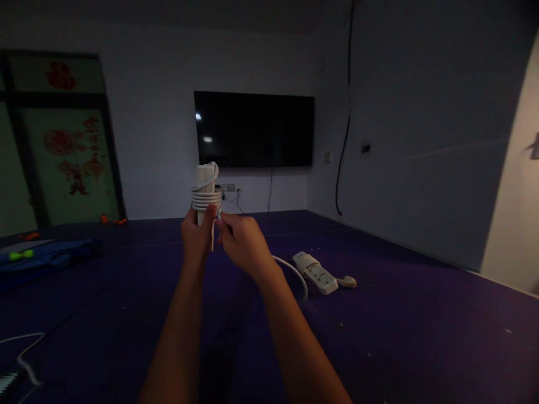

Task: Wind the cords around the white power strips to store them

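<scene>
Upright in my left hand (197, 231) is a white power strip (205, 173), its cord (206, 199) wound around the body in several turns. The left thumb presses on the lowest turns. My right hand (242, 235) is closed on the cord just beside the strip, its fingertips close to the left thumb. A loose length of white cord (295, 271) curves out from behind my right forearm. To the right, a second white power strip (322, 278) lies on the purple surface with its cord wrapped around one end and its plug (347, 281) sticking out.
The purple surface (400, 325) stretches to the walls. Blue cloth (63, 253) with a yellow-green item lies at left. A thin white cable (26, 359) runs at lower left. A television (255, 130) hangs ahead, above wall sockets (230, 187). Orange objects (120, 221) lie near the door.
</scene>
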### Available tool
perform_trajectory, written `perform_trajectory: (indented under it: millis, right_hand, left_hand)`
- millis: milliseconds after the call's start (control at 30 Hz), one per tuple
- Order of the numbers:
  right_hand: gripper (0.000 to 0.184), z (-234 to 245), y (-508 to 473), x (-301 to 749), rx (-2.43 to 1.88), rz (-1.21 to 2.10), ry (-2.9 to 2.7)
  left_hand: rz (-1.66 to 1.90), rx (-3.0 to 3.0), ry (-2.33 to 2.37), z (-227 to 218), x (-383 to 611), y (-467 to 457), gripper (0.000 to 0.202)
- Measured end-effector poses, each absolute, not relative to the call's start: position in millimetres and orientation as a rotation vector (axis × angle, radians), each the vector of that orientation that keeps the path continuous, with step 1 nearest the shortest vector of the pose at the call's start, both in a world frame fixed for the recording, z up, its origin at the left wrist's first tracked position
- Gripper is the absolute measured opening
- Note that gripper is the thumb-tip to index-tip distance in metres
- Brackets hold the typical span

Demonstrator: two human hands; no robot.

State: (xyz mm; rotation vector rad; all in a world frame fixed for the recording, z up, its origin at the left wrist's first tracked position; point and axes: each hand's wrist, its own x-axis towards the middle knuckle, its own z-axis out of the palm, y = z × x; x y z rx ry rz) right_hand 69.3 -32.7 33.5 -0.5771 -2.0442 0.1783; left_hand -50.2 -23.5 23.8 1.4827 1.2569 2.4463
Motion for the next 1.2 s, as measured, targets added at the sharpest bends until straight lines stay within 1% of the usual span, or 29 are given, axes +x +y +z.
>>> perform_trajectory:
  millis: [67, 167, 333, 500, 700, 967, 1200]
  right_hand:
    - [0.022, 33.4, -31.2, 70.7, -0.618, 0.14, -2.048]
    - [0.024, 33.8, -29.7, 73.0, -0.699, 0.088, -2.037]
    - [0.024, 34.0, -26.9, 75.1, -0.715, 0.114, -2.014]
    - [0.022, 33.0, -19.6, 78.1, -0.702, 0.094, -1.958]
    - [0.025, 30.4, -12.2, 81.7, -0.776, 0.064, -1.945]
    - [0.028, 32.0, -17.9, 78.2, -0.977, -0.015, -1.888]
    - [0.028, 35.6, -20.0, 82.4, -0.987, -0.022, -1.839]
  left_hand:
    - [2.419, 1.535, 1.217, 21.8, -52.5, -18.1, 0.055]
    - [2.386, 1.495, 1.008, 20.1, -55.6, -9.4, 0.064]
    - [2.334, 1.481, 0.817, 23.4, -57.3, -7.9, 0.053]
    - [2.163, 1.447, 0.59, 28.8, -51.5, -13.7, 0.055]
    - [2.038, 1.288, 0.575, 23.8, -44.1, -9.5, 0.035]
    - [2.113, 1.128, 0.522, 19.8, -32.6, -3.9, 0.039]
    - [2.141, 1.102, 0.501, 23.2, -25.9, -7.9, 0.037]
